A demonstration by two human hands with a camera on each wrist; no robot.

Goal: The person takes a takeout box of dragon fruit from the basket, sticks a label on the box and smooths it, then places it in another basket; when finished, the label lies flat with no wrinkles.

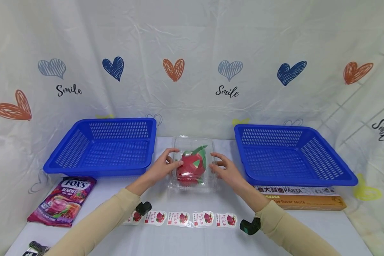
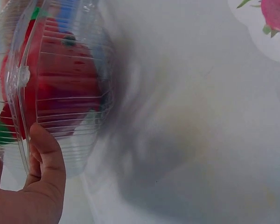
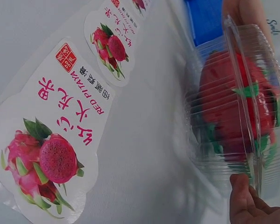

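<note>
A clear plastic clamshell box [image 1: 192, 141] stands on the white table, its lid down over a red dragon fruit [image 1: 189, 167] with green scales. My left hand [image 1: 160, 168] grips the box's left side, thumb and fingers at the rim where lid and base meet. On the opposite side, my right hand [image 1: 228, 173] pinches the same rim; the right wrist view shows its thumb [image 3: 240, 193] against the seam. In front of the box lies a strip of dragon fruit stickers [image 1: 179, 218], printed "RED PITAYA" in the right wrist view.
Blue plastic baskets stand on either side, one at left [image 1: 118, 149] and one at right [image 1: 284, 153]. A purple Fox's candy bag [image 1: 64, 202] lies by the left basket, a pasta box [image 1: 307, 199] by the right. A dark packet [image 1: 35, 249] shows at bottom left.
</note>
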